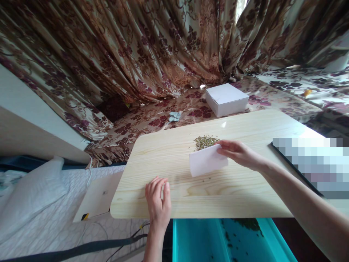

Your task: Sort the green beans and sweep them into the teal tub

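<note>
A white card (207, 160), apparently stiff paper, stands tilted on the pale wooden tabletop (169, 156). My right hand (236, 153) pinches it at its upper right corner. Just behind the card lies a loose pile of small greenish-brown grains (204, 141), partly hidden by it. A few dark bits are scattered in front of the card. My left hand (158, 196) rests on the table's near left part with its fingers a little bent and the thumb apart, and nothing shows in it.
Below the near edge sits a turquoise divided tray (196, 238), with dark green bits in its right compartment. A white box (227, 99) and a light cloth item (175, 116) lie beyond the table. A blurred-out dark-edged object (308, 167) lies at the right.
</note>
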Demonstrator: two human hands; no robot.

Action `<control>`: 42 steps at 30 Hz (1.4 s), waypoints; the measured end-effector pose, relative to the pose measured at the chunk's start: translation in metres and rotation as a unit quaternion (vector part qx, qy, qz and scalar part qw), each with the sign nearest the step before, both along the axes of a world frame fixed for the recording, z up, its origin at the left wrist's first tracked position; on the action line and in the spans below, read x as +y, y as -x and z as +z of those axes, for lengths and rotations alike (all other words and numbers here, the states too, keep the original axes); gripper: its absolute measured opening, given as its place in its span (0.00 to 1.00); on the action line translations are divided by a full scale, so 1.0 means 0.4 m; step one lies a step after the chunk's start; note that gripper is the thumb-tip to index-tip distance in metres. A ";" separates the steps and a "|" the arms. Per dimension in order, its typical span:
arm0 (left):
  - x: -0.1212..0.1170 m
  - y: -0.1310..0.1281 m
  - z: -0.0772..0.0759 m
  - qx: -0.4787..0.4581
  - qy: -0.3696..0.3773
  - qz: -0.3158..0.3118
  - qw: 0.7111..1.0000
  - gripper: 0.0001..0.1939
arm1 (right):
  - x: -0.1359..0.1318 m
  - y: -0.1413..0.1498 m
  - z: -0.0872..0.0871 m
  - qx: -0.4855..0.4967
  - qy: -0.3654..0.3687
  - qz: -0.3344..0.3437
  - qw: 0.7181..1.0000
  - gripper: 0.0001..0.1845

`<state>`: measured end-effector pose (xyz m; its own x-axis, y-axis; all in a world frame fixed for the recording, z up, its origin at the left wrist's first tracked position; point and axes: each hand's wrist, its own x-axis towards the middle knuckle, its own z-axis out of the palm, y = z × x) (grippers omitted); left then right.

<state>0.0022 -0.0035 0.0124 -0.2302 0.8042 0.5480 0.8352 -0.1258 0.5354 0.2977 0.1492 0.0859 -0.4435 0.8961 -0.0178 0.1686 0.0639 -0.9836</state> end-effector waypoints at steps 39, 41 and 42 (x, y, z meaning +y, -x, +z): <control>-0.020 0.019 -0.014 -0.220 0.016 0.056 0.974 0.26 | 0.032 0.105 0.005 -0.104 0.101 0.327 0.934 0.15; -0.020 0.018 -0.014 -0.217 0.013 0.051 0.975 0.25 | 0.013 0.090 0.012 -0.103 0.104 0.333 0.931 0.15; -0.021 0.017 -0.012 -0.216 0.012 0.048 0.975 0.25 | 0.005 0.084 0.015 -0.102 0.105 0.335 0.931 0.15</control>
<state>-0.0047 -0.0117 0.0075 -0.5105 0.7785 0.3651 0.5390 -0.0411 0.8413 0.2640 0.1511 0.0921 -0.8698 0.3859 -0.3073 0.3456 0.0320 -0.9378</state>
